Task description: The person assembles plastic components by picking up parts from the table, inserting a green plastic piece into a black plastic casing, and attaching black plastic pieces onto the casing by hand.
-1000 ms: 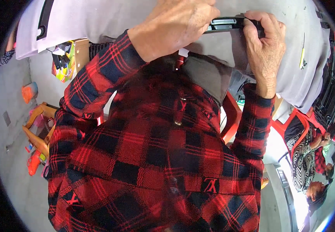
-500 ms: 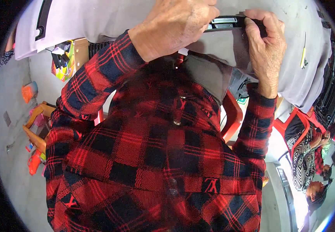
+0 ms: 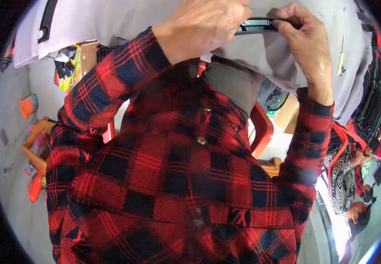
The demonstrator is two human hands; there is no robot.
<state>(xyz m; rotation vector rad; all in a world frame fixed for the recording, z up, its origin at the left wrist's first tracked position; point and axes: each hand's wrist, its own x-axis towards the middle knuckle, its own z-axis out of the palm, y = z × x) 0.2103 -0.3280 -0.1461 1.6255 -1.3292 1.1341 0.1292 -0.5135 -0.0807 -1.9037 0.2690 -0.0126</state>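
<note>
At the top of the view, a narrow black strip-shaped part with shiny pale insets lies over the grey cloth. My left hand is closed at its left end, the fingertips mostly hidden behind the knuckles. My right hand pinches the other end between thumb and fingers. Right of that hand, a thin tool with a yellow handle rests on the cloth. Another long black strip lies at the far left of the cloth.
Many black parts are piled at the right edge. Below the cloth on the left stands a cardboard box with a colourful side. A red chair is beneath me. Another person sits at the lower right.
My right hand and forearm have shifted right, with the thumb now lying flatter over the strip's end. My left hand has moved slightly right and stays closed.
</note>
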